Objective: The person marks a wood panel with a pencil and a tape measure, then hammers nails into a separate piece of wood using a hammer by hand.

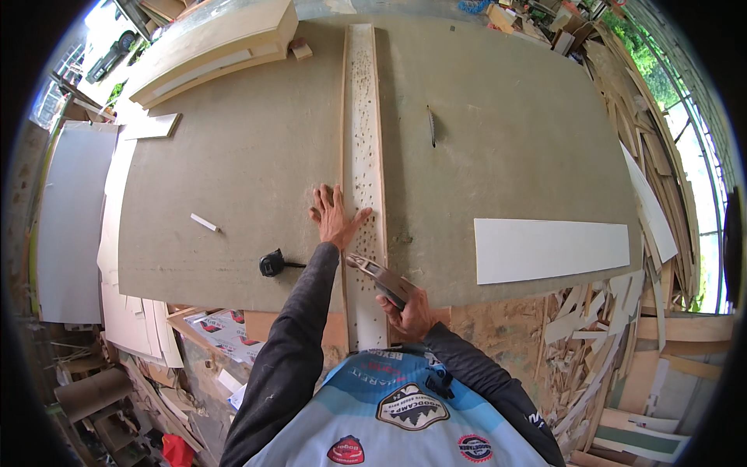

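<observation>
A long, narrow white board [362, 156] with light wooden edges runs away from me across the middle of the worktable. Dark specks or small holes are scattered over its face. My left hand [334, 220] lies with fingers spread across the board's left edge, the thumb reaching onto the white face. Closer to me, my right hand [411, 313] is closed around a long, narrow grey-and-brown hand tool [387, 280]. Its front end points up and left, over the board just below my left wrist. Whether the tool touches the board, I cannot tell.
On the brown worktable [498, 156] are a black tape measure [271, 263], a short white stick [205, 222], a slim dark pen-like tool [431, 127] and a white panel [552, 251]. A large cream panelled piece [218, 54] stands far left. Wood offcuts [591, 311] pile up at right.
</observation>
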`<state>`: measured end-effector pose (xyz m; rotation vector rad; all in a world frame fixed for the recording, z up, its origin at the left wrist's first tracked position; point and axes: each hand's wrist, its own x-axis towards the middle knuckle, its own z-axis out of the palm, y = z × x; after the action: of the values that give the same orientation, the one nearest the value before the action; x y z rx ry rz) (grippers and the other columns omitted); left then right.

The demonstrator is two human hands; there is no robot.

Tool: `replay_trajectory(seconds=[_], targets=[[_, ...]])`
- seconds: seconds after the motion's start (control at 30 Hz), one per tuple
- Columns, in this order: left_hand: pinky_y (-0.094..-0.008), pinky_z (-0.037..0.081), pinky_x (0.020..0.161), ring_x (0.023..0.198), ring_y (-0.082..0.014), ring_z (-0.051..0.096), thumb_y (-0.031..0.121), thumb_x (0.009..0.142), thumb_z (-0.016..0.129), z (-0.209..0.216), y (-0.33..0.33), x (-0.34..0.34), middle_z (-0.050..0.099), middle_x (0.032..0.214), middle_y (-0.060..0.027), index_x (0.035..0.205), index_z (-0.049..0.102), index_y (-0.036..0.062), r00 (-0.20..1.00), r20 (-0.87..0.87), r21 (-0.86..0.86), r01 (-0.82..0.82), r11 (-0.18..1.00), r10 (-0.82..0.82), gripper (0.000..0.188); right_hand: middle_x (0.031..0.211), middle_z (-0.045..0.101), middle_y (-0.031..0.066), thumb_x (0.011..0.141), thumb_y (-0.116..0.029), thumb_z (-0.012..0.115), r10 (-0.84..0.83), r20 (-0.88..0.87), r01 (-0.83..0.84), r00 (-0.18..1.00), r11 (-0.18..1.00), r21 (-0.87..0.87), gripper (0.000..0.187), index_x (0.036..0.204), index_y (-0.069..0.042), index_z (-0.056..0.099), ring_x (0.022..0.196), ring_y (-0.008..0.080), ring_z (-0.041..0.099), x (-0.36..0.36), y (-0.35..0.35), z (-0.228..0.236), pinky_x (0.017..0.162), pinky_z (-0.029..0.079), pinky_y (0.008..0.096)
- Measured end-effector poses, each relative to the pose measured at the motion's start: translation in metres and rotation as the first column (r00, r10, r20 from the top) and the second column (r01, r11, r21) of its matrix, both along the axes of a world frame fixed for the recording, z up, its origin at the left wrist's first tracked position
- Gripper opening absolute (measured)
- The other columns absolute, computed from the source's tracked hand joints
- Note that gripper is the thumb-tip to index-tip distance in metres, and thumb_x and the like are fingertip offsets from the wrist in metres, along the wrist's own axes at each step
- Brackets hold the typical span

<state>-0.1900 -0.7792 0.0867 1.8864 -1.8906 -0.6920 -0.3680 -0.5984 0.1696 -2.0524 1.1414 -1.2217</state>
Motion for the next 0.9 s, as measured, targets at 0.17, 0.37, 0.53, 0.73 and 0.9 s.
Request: replay_trajectory(seconds=[0.17, 0.37, 0.53, 0.73, 0.9], targets=[[-0.0578, 0.002, 0.117, 0.148, -0.0393, -0.009, 0.074, 0.076, 0.062, -0.004, -0.002, -0.005, 0.004, 0.159, -0.0249, 0.151, 0.023, 0.0032, 1.000, -0.001, 0.000, -0.008, 1.000, 0.008, 0.111, 0.086, 0.065, 0.0198, 0.091, -0.017, 0.064, 0.042, -0.346, 0.008, 0.937, 0.990, 0.141, 0.039, 0.120, 0.001, 0.045, 0.069, 0.0373, 0.066, -0.011, -0.001, -0.041, 0.057, 0.052, 0.0443], [-0.0596, -0.003, 0.115, 0.148, -0.0385, -0.007, 0.074, 0.077, 0.060, -0.011, -0.002, -0.002, 0.005, 0.160, -0.0233, 0.151, 0.025, 0.0035, 0.999, 0.012, -0.033, -0.033, 0.999, 0.033, 0.107, 0.088, 0.064, 0.0201, 0.086, -0.013, 0.065, -0.004, -0.225, 0.050, 0.974, 0.978, 0.200, 0.039, 0.117, 0.001, 0.045, 0.069, 0.0388, 0.065, 0.004, -0.010, 0.002, 0.059, 0.053, 0.0450], [-0.0614, -0.004, 0.114, 0.149, -0.0377, -0.007, 0.075, 0.077, 0.059, -0.009, -0.002, -0.005, 0.006, 0.160, -0.0234, 0.150, 0.025, 0.0041, 1.000, -0.010, -0.046, -0.029, 0.999, 0.029, 0.108, 0.087, 0.067, 0.0214, 0.093, -0.024, 0.062, -0.015, -0.128, 0.009, 0.992, 0.999, -0.047, 0.038, 0.119, -0.002, 0.048, 0.068, 0.0372, 0.067, -0.006, -0.005, -0.022, 0.057, 0.053, 0.0429], [-0.0626, -0.003, 0.113, 0.149, -0.0371, -0.005, 0.075, 0.076, 0.060, -0.005, -0.003, -0.002, 0.007, 0.160, -0.0221, 0.151, 0.026, 0.0055, 0.998, 0.044, -0.028, -0.053, 0.998, 0.054, 0.107, 0.078, 0.063, 0.0222, 0.095, -0.032, 0.059, -0.011, -0.177, 0.107, 0.984, 0.833, 0.542, 0.036, 0.110, -0.001, 0.046, 0.066, 0.0409, 0.064, -0.009, -0.033, -0.024, 0.058, 0.049, 0.0473], [-0.0624, -0.001, 0.113, 0.149, -0.0369, -0.003, 0.073, 0.075, 0.062, 0.002, -0.001, -0.004, 0.007, 0.160, -0.0209, 0.151, 0.026, 0.0057, 0.994, 0.087, 0.007, -0.064, 0.998, 0.063, 0.107, 0.077, 0.063, 0.0225, 0.095, -0.035, 0.060, -0.332, -0.146, 0.363, 0.932, 0.861, 0.356, 0.038, 0.102, 0.001, 0.048, 0.071, 0.0430, 0.064, -0.001, -0.134, -0.026, 0.060, 0.048, 0.0449]])
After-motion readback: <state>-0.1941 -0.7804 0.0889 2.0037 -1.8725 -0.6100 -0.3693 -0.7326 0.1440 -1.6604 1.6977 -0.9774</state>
